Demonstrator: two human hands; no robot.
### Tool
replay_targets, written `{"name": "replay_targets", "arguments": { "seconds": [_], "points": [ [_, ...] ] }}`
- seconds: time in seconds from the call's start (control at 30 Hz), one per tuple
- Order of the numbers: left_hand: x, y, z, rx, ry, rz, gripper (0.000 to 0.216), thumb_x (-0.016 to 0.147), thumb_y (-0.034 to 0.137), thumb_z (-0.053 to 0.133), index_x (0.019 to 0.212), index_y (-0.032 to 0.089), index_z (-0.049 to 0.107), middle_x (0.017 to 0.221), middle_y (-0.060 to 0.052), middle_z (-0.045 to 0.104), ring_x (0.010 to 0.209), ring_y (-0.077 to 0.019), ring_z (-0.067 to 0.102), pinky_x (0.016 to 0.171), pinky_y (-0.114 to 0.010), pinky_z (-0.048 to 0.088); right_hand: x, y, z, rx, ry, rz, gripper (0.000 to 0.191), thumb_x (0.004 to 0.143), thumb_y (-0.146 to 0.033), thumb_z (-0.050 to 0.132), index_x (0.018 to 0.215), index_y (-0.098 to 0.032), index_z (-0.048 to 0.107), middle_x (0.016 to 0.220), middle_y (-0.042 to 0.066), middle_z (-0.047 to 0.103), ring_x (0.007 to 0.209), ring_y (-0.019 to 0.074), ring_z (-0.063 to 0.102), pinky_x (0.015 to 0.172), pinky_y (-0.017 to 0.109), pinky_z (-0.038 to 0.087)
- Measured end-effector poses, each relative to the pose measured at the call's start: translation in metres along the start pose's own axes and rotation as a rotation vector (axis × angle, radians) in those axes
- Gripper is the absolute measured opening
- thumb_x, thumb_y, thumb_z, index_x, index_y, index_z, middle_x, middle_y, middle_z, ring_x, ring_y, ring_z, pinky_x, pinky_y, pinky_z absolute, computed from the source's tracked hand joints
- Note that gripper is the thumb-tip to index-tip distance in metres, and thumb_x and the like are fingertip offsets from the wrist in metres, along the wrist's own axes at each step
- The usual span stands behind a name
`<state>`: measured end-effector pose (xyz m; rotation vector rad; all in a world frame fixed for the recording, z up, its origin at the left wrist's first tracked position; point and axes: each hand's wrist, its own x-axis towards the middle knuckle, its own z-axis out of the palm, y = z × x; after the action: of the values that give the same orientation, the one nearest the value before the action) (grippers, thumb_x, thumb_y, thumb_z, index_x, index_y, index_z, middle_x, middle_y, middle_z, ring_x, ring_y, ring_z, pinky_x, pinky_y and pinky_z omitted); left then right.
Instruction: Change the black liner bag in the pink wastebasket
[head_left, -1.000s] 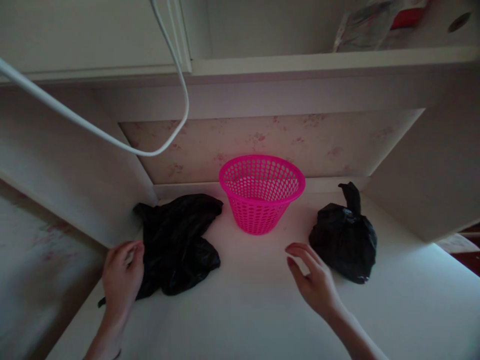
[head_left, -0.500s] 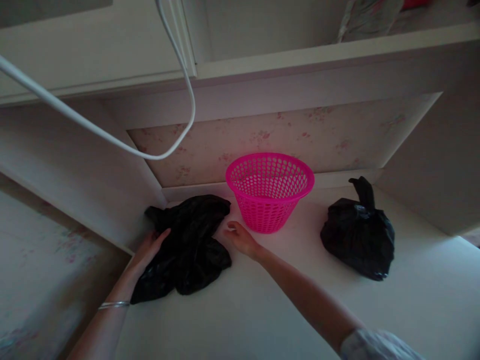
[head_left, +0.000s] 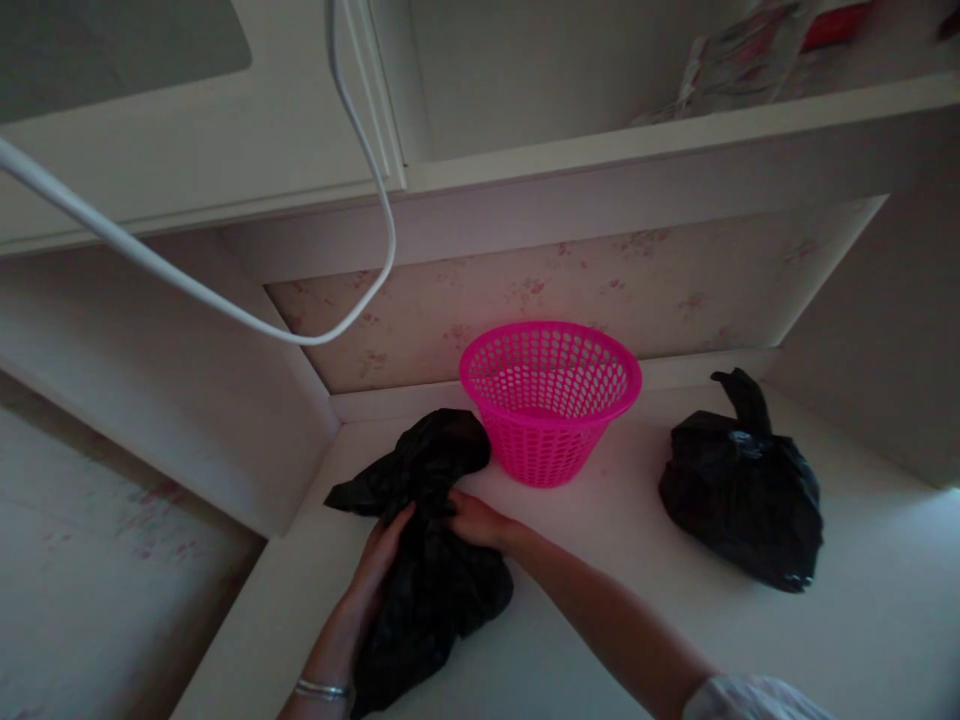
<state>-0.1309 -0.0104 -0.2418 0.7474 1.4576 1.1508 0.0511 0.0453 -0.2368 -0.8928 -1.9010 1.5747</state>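
A crumpled black plastic bag lies on the white surface, gathered in at its middle between both of my hands. My left hand, a silver bangle at its wrist, grips the bag from the left. From the right, my right hand closes on the same gathered part, its fingertips partly hidden in the plastic. Just behind my right hand stands a pink perforated plastic basket, upright, with nothing visible inside. The bag's upper end is up against the basket's left side.
A second black bag, knotted at the top, sits on the white counter at the right. A white cable loops down at the upper left. Above is an open shelf with plastic-wrapped things; a side panel stands at left.
The black bag has been drawn to the right and toward me, and bunched narrower. My right hand, apart from it earlier, now grips it. The left hand moved right with the bag.
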Motion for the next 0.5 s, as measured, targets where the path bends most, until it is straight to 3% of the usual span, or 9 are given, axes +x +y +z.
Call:
{"name": "replay_targets", "arguments": {
  "seconds": [0.17,0.27,0.33,0.4,0.5],
  "points": [
    [-0.021,0.003,0.019,-0.024,0.007,-0.006,0.066,0.08,0.053,0.081,0.134,0.019,0.064,0.131,-0.015,0.074,0.122,-0.034,0.071,0.103,-0.044,0.057,-0.024,-0.013,0.002,-0.115,-0.079,-0.032,0.037,0.069,-0.013,0.066,0.102,-0.02,0.079,0.115,0.008,0.078,0.11,0.0309,0.069,0.102,0.041,0.051],
    [-0.038,0.009,0.025,0.003,0.028,0.044,0.076,0.075,0.043,0.087,0.142,0.024,0.056,0.137,-0.012,0.071,0.124,-0.0326,0.069,0.106,-0.043,0.054,-0.041,-0.021,0.001,-0.113,-0.14,-0.029,0.032,0.065,-0.011,0.067,0.092,-0.02,0.08,0.101,0.005,0.081,0.097,0.0283,0.072,0.091,0.036,0.055],
    [-0.046,0.011,0.024,0.067,0.04,0.093,0.082,0.071,0.037,0.089,0.143,0.024,0.053,0.138,-0.012,0.07,0.128,-0.0332,0.066,0.11,-0.044,0.05,-0.057,-0.023,-0.002,-0.082,-0.125,-0.011,0.024,0.07,-0.018,0.07,0.092,-0.023,0.08,0.097,0.002,0.081,0.091,0.0244,0.073,0.084,0.032,0.056],
    [-0.05,0.011,0.018,0.135,0.049,0.132,0.082,0.068,0.033,0.088,0.141,0.021,0.052,0.135,-0.013,0.071,0.129,-0.0348,0.064,0.112,-0.046,0.048,-0.074,-0.021,-0.007,-0.049,-0.016,0.027,0.018,0.081,-0.033,0.071,0.094,-0.024,0.078,0.094,0.001,0.079,0.087,0.0219,0.072,0.078,0.03,0.055],
    [-0.05,0.009,0.003,0.216,0.063,0.135,0.077,0.061,0.026,0.084,0.133,0.018,0.056,0.129,-0.014,0.073,0.128,-0.0367,0.064,0.111,-0.047,0.047,-0.097,-0.01,-0.021,-0.034,0.307,0.096,0.033,0.088,-0.053,0.066,0.088,-0.02,0.066,0.082,0.004,0.071,0.077,0.0211,0.066,0.068,0.031,0.051]
  ]
}}
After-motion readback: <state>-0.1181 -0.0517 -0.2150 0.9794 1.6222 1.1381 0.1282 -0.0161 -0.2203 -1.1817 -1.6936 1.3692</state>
